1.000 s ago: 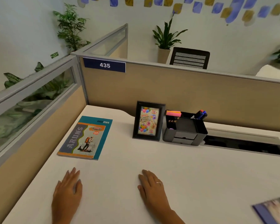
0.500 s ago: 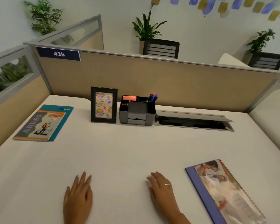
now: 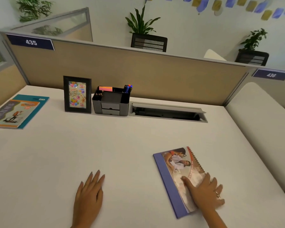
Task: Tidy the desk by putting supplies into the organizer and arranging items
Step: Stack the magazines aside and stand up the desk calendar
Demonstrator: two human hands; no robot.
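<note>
A grey desk organizer stands at the back of the white desk, holding pink sticky notes and blue markers. A black picture frame stands upright just left of it. A teal notebook lies flat at the far left. Near the front right lies a spiral-bound book with a purple edge. My right hand rests flat on its lower part, fingers spread. My left hand lies flat on the bare desk, holding nothing.
A cable tray with a raised lid is set into the desk right of the organizer. A beige partition walls the back and left. A white rounded surface borders the desk's right side.
The view has swung right. My right hand has moved right from the bare desk onto the spiral-bound book. My left hand stays flat on the desk.
</note>
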